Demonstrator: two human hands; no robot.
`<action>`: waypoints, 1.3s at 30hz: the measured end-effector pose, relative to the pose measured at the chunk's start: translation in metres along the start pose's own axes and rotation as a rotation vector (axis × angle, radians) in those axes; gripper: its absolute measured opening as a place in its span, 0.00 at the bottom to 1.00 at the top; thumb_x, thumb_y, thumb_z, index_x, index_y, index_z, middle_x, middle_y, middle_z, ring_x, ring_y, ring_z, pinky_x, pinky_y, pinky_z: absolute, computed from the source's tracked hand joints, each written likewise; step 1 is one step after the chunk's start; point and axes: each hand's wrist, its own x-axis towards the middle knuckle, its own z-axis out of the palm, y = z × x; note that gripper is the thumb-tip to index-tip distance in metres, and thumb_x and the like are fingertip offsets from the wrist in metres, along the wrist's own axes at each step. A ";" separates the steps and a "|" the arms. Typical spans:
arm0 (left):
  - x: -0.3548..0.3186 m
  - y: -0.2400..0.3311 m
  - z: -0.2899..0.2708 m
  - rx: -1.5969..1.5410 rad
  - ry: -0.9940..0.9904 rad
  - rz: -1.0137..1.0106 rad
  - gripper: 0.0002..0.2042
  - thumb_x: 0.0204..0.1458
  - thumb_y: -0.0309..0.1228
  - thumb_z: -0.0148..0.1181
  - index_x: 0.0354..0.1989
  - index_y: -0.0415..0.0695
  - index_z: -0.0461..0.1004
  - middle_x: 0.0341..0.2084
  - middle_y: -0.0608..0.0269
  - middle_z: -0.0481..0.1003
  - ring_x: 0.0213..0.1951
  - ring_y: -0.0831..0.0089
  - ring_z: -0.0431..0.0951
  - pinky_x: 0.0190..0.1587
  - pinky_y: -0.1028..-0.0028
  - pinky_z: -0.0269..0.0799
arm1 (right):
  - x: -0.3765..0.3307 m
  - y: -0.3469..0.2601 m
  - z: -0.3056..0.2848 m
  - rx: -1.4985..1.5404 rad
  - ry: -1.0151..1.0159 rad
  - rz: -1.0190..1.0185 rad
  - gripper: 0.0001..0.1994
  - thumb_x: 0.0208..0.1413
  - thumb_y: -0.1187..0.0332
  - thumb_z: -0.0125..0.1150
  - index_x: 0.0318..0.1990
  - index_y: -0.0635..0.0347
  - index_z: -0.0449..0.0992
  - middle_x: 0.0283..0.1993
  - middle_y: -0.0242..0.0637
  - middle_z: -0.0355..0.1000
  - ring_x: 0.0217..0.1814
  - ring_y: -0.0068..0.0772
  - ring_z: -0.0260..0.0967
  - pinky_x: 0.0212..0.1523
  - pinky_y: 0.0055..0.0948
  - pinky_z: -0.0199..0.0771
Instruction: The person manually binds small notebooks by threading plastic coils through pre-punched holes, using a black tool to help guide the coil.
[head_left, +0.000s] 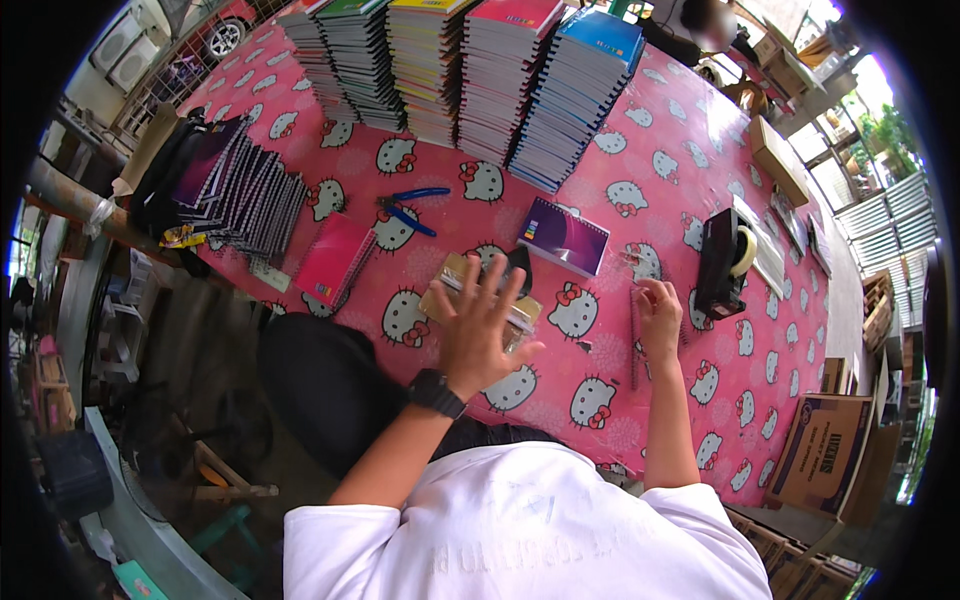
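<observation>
My left hand (478,325) lies flat with fingers spread on a clear-wrapped tan packet (450,290) on the pink cartoon-cat tablecloth (560,390). A black object (519,262) sits at the packet's far edge. My right hand (658,315) rests on the cloth to the right, its fingers curled at a thin spiral wire strip (634,340) lying along the table. A purple spiral notebook (564,235) lies just beyond both hands. A black watch is on my left wrist.
Tall stacks of spiral notebooks (470,70) line the far edge. Blue-handled pliers (408,208), a pink notebook (335,260) and a fanned row of dark notebooks (245,195) lie left. A black tape dispenser (722,260) stands right. Cardboard boxes (822,455) sit below right.
</observation>
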 end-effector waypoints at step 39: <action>0.001 -0.020 0.008 -0.169 -0.079 0.238 0.06 0.46 0.38 0.62 0.33 0.57 0.77 0.40 0.80 0.71 0.49 0.77 0.70 0.62 0.37 0.38 | -0.019 -0.090 0.052 0.483 -0.800 0.060 0.26 0.51 0.75 0.62 0.60 0.59 0.64 0.37 0.35 0.72 0.35 0.24 0.68 0.37 0.23 0.70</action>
